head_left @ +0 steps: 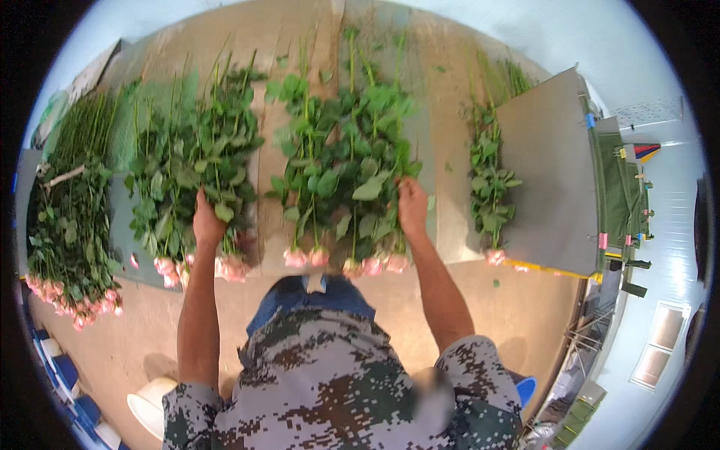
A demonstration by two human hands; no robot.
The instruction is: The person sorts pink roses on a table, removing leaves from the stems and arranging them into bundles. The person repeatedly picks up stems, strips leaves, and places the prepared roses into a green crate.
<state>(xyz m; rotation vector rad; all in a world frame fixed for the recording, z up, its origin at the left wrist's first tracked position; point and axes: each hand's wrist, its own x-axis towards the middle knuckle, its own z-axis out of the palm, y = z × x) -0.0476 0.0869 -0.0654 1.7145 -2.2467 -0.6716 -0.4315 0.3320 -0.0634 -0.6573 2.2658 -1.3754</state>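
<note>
Pink roses with long leafy stems lie across the table, heads towards me. My left hand (209, 220) reaches into the leaves of the left-centre roses (191, 152); its fingers are partly hidden, so its grip is unclear. At the right edge of the middle roses (337, 152), my right hand (413, 207) has its fingers closed around a rose stem among the leaves. Several pink rose heads (371, 265) of that group point at the table's front edge, just before my body.
A dense pile of roses (73, 225) lies at far left, a stick (64, 176) across it. Further right, a few roses (490, 185) lie beside a grey board (548, 180). Green cloth with clips (613, 185) hangs beyond it. A white bucket (152, 402) and a blue container (526, 389) stand behind me.
</note>
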